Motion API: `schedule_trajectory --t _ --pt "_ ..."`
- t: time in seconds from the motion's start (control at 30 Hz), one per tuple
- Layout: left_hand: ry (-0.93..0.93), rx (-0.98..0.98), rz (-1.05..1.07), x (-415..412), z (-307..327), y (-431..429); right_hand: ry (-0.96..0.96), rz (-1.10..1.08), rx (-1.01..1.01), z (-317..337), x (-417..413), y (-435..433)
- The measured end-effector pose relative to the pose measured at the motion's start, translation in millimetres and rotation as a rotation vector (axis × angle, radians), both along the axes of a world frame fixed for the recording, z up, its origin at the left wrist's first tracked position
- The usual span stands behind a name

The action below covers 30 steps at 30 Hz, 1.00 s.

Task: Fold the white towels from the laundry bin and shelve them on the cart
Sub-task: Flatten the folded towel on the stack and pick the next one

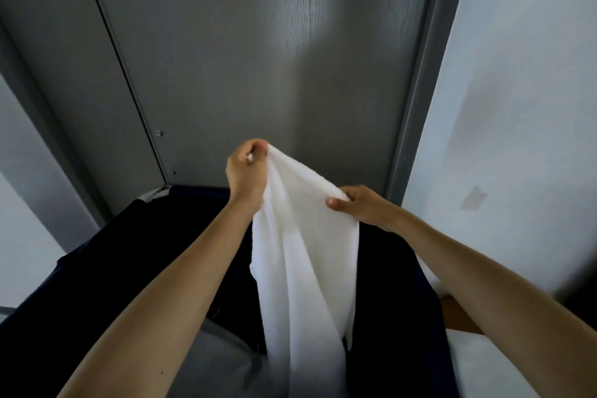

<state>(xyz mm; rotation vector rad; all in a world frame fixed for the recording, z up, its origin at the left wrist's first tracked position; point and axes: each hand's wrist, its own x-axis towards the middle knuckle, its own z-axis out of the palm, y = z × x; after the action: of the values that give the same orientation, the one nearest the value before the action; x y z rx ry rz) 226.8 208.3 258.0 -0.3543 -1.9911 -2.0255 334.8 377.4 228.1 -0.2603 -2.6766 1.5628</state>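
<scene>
A white towel [303, 255] hangs lengthwise in front of me, its lower end dropping toward the bottom of the view. My left hand [247, 171] pinches its top corner, held highest. My right hand [361, 205] grips the top edge a little lower and to the right. Below and behind the towel is the dark navy fabric laundry bin [135, 255], its inside in shadow. The cart is not in view.
A grey door [258, 58] with a metal frame [416, 100] stands straight ahead behind the bin. White walls [523, 107] flank it on both sides. Something white [491, 365] lies at the bottom right beside the bin.
</scene>
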Motion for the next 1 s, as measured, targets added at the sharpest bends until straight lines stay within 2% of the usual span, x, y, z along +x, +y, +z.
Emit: schedule_trajectory --t 0.13,0.2,0.27,0.37,0.53,0.6,0.7,0.83,1.0 --pt "-0.129 0.073 0.129 -19.2 -11.8 -19.2 -0.055 -0.028 -0.003 -6.6 8.2 15.0" --pt "-0.155 -0.022 0.148 -20.1 -21.8 -28.5 -0.038 -0.047 0.033 -4.3 8.0 17.8" --pt "-0.143 -0.213 0.116 -15.6 -36.0 -36.9 -0.005 -0.08 0.111 1.8 4.8 18.6" --pt "-0.14 -0.333 -0.076 -2.2 -54.1 -36.3 0.066 -0.098 0.192 11.2 -0.2 16.5" --pt "-0.066 -0.481 -0.47 26.9 -52.7 -2.2 0.153 0.011 0.331 26.6 -9.7 -13.9" --pt "-0.123 -0.432 -0.502 35.7 -47.3 6.6 0.198 0.028 0.354 29.5 -13.9 -22.0" --pt "-0.134 -0.186 -0.472 38.0 -35.6 7.1 0.213 -0.004 0.334 31.8 -14.2 -17.3" --pt "-0.021 -0.087 -0.468 41.8 -15.7 10.9 0.18 -0.029 0.429 31.7 -14.2 -5.5" --pt "-0.067 0.061 -0.374 31.9 -11.7 9.1 0.129 -0.088 0.543 31.0 -18.0 9.0"
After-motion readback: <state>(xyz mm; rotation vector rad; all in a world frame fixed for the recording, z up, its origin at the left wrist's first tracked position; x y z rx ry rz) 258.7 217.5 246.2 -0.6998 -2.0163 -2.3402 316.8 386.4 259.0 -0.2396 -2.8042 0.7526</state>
